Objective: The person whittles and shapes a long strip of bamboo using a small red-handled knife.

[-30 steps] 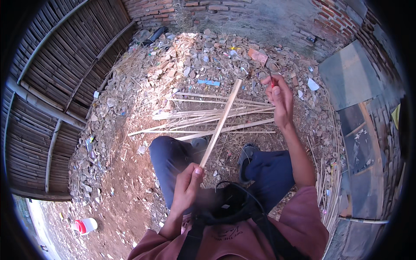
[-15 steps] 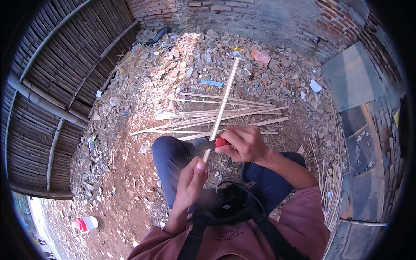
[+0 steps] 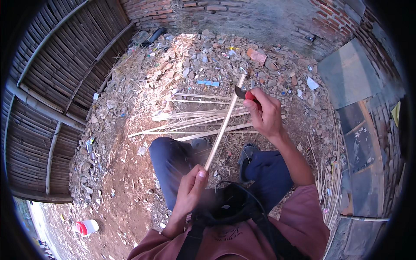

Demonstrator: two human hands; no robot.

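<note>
A long pale strip that looks like split bamboo (image 3: pixel 223 126) slants up and away from me. Its near end is gripped in my left hand (image 3: pixel 190 186), thumb on top, in front of my lap. My right hand (image 3: pixel 267 112) is closed round the red handle of a knife (image 3: pixel 242 92). The dark blade lies across the strip close to its far end. Beneath it, several similar bamboo strips (image 3: pixel 190 118) lie in a loose pile on the ground beyond my knees.
Rubble and brick bits (image 3: pixel 199 56) cover the ground toward the brick wall (image 3: pixel 242 21). A slatted bamboo panel (image 3: pixel 52 78) stands on the left. Grey sheets (image 3: pixel 351 73) lean at the right. A red-and-white container (image 3: pixel 88 227) sits at the lower left.
My right hand has moved the knife away from me along the strip, from near my left hand to the far end. The strip's far end has dipped toward the ground; my left hand stays put.
</note>
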